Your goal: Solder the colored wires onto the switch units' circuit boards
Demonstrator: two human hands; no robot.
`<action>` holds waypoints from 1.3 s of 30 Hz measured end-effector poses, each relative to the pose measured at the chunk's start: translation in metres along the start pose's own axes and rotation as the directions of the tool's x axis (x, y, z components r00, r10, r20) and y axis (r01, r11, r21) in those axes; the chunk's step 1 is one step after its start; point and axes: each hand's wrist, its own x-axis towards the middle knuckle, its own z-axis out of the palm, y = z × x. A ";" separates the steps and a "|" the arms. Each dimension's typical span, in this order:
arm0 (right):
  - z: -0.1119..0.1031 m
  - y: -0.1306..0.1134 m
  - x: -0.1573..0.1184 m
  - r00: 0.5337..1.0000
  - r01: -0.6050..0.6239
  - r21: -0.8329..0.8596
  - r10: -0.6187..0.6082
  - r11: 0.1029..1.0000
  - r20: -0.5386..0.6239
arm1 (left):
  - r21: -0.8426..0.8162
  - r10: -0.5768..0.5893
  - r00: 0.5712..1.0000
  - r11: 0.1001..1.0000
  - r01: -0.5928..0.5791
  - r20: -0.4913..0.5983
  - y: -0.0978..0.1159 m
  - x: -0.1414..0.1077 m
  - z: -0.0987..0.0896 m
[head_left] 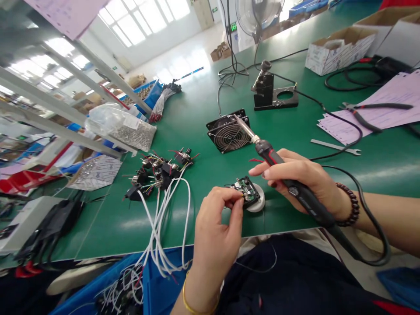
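Note:
A black-handled soldering iron (292, 183) is in my right hand (302, 179), its metal tip up and to the left, over the black fan (229, 133). Below it, a small circuit board in a black housing (248, 191) rests on a round white base (260, 202) near the table edge. My left hand (219, 225) has thumb and forefinger pinched together at the board's left side; what lies between the fingertips is too small to tell. A thin wire hangs below the board toward my lap.
Black connectors with white cables (160, 173) lie to the left on the green table (177, 218). Beyond the fan stands a black iron stand (278, 98). Pliers (364, 114) on pink papers, a wrench (334, 146) and a looping black cord are on the right. A blue bin (164, 288) sits below the edge.

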 end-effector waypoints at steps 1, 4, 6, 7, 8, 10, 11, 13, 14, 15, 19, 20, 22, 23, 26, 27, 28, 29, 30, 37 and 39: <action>-0.001 -0.001 -0.001 1.000 -0.002 0.009 0.002 1.000 -0.004 | -0.013 0.002 1.000 1.000 -0.002 0.006 0.000 0.000 -0.001; -0.002 0.000 -0.004 1.000 -0.007 0.030 0.007 1.000 0.021 | -0.049 0.012 1.000 0.999 -0.013 -0.009 0.001 -0.002 -0.001; 0.001 0.002 -0.005 0.998 -0.031 0.043 0.028 0.999 0.064 | -0.072 -0.003 0.999 0.997 0.000 -0.041 0.001 -0.006 -0.001; 0.002 0.003 -0.006 0.995 -0.044 0.041 0.040 0.998 0.090 | -0.082 -0.022 0.998 0.996 0.017 -0.061 0.000 -0.008 0.000; 0.004 0.003 -0.006 0.992 -0.058 0.034 0.054 0.998 0.116 | -0.095 -0.044 0.996 0.995 0.036 -0.081 0.000 -0.010 0.001; 0.007 0.004 -0.007 0.983 -0.078 0.007 0.076 0.997 0.166 | -0.127 -0.081 0.991 0.990 0.067 -0.107 -0.001 -0.013 0.002; 0.009 0.003 -0.008 0.980 -0.077 -0.004 0.076 0.997 0.186 | -0.146 -0.089 0.990 0.987 0.072 -0.111 -0.002 -0.014 0.003; 0.011 0.003 -0.009 0.975 -0.068 -0.009 0.068 0.998 0.210 | -0.182 -0.086 0.991 0.981 0.066 -0.105 -0.003 -0.016 0.004; 0.012 0.002 -0.009 0.974 -0.063 -0.007 0.063 0.998 0.217 | -0.194 -0.081 0.992 0.979 0.060 -0.100 -0.004 -0.016 0.004; 0.013 0.002 -0.009 0.973 -0.060 -0.006 0.060 0.998 0.222 | -0.203 -0.076 0.993 0.978 0.056 -0.095 -0.004 -0.016 0.004; 0.015 0.003 -0.010 0.972 -0.068 -0.015 0.069 0.998 0.225 | -0.224 -0.069 0.994 0.973 0.048 -0.084 -0.006 -0.017 0.003; 0.015 0.003 -0.010 0.972 -0.068 -0.017 0.070 0.998 0.223 | -0.229 -0.066 0.994 0.972 0.046 -0.084 -0.007 -0.017 0.003; 0.015 0.003 -0.010 0.974 -0.067 -0.017 0.069 0.998 0.217 | -0.243 -0.059 0.995 0.969 0.036 -0.086 -0.008 -0.019 0.002; 0.015 0.004 -0.010 0.974 -0.068 -0.019 0.071 0.997 0.217 | -0.250 -0.057 0.994 0.968 0.033 -0.090 -0.008 -0.020 0.002; 0.015 0.004 -0.010 0.973 -0.060 -0.035 0.067 0.998 0.220 | -0.252 -0.073 0.990 0.967 0.040 -0.124 -0.011 -0.025 0.001; 0.015 0.004 -0.010 0.973 -0.055 -0.040 0.062 0.998 0.223 | -0.246 -0.083 0.987 0.968 0.046 -0.141 -0.012 -0.026 0.001; 0.015 0.005 -0.010 0.972 -0.051 -0.045 0.060 0.998 0.227 | -0.236 -0.093 0.983 0.970 0.054 -0.157 -0.013 -0.028 0.000; 0.015 0.005 -0.010 0.971 -0.049 -0.048 0.059 0.998 0.231 | -0.224 -0.100 0.980 0.973 0.060 -0.172 -0.015 -0.029 0.000; 0.015 0.005 -0.009 0.970 -0.048 -0.051 0.059 0.998 0.234 | -0.214 -0.106 0.977 0.975 0.066 -0.184 -0.016 -0.030 -0.001; 0.015 0.004 -0.009 0.966 -0.062 -0.059 0.075 0.996 0.247 | -0.157 -0.134 0.970 0.982 0.103 -0.202 -0.024 -0.040 -0.006; 0.016 0.005 -0.010 0.966 -0.068 -0.061 0.081 0.996 0.247 | -0.118 -0.135 0.967 0.987 0.111 -0.214 -0.021 -0.038 -0.007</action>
